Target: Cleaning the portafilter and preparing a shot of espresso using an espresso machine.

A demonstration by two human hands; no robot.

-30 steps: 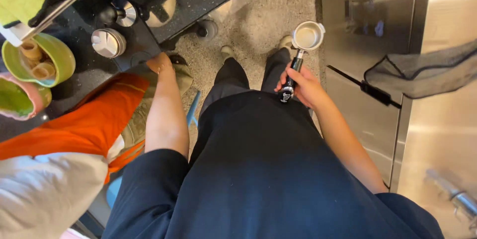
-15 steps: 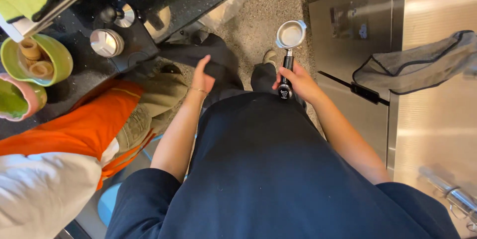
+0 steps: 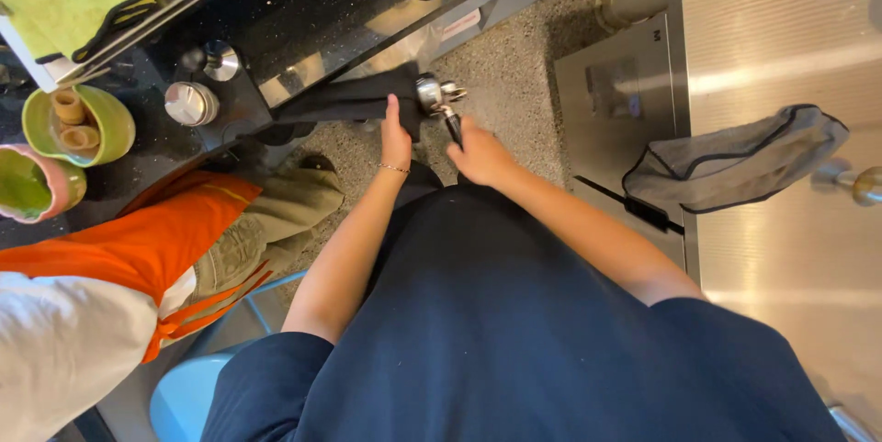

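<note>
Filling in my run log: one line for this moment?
left hand on dark cloth | right hand grips portafilter | basket against cloth
</note>
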